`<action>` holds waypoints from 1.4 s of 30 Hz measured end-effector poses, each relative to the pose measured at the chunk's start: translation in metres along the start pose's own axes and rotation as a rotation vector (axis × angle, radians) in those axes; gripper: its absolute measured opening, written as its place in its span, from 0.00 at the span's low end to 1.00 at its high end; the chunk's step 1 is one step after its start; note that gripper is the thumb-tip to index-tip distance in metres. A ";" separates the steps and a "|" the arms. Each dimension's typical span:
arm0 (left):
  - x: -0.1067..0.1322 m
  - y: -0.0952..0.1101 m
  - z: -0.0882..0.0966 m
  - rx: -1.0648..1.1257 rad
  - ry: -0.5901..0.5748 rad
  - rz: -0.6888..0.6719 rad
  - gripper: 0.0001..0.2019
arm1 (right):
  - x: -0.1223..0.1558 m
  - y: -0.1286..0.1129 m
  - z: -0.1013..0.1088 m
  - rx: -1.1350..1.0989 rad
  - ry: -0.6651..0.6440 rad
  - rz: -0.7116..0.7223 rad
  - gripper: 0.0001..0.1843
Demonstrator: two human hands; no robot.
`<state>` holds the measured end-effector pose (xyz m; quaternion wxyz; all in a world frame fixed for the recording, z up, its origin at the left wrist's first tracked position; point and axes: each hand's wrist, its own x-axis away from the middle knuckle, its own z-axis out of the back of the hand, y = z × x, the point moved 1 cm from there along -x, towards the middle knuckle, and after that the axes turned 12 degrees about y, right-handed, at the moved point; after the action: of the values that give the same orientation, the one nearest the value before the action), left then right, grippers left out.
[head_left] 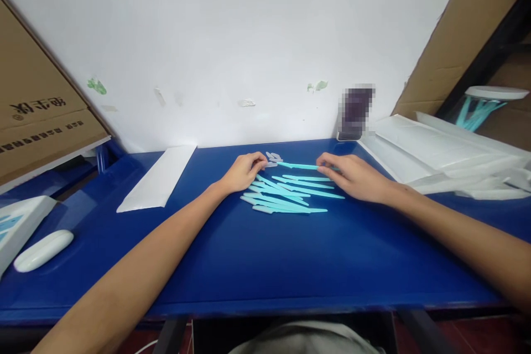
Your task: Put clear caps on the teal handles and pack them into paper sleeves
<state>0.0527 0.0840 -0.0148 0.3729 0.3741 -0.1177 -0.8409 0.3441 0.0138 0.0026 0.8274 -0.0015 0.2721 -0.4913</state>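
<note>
My right hand (352, 177) pinches the handle end of a turquoise eyebrow razor (301, 166), which points left above the table. At its blade end, my left hand (244, 171) is closed with thumb and fingertips on a small clear blade cap (271, 164). Cap and blade lie very close; I cannot tell whether they touch. Just beyond the left fingertips rests a little group of clear caps (272, 156). Nearer to me, between my hands, several more turquoise razors (286, 197) are spread in a loose pile, mostly with their handles toward the right.
The blue table (265, 265) meets a white wall. At left lie a flat white sheet (157, 180), a white rounded case (43, 250) and a white box (22, 218). White packaging (448, 149) lies at right, near a pixelated upright device (355, 113). Cardboard (45, 94) stands far left.
</note>
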 end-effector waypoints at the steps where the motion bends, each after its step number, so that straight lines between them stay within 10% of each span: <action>1: 0.000 0.000 0.000 -0.004 -0.003 -0.010 0.14 | 0.000 0.000 -0.001 0.002 0.004 -0.002 0.17; 17: 0.000 -0.005 -0.003 0.033 0.015 -0.069 0.12 | 0.001 -0.001 -0.002 -0.023 0.010 -0.003 0.18; 26: -0.009 0.023 -0.006 0.056 0.238 -0.064 0.13 | -0.002 -0.024 -0.004 -0.102 0.076 -0.022 0.17; 36: -0.007 -0.025 0.018 0.084 0.059 0.193 0.14 | 0.001 -0.013 0.016 0.014 -0.332 0.019 0.18; 42: -0.007 -0.034 0.008 -0.118 0.104 0.091 0.16 | 0.003 -0.015 0.023 -0.027 -0.439 -0.042 0.09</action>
<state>0.0319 0.1123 -0.0219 0.4377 0.3889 -0.0656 -0.8080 0.3432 -0.0027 0.0255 0.8562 -0.1251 0.0916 -0.4928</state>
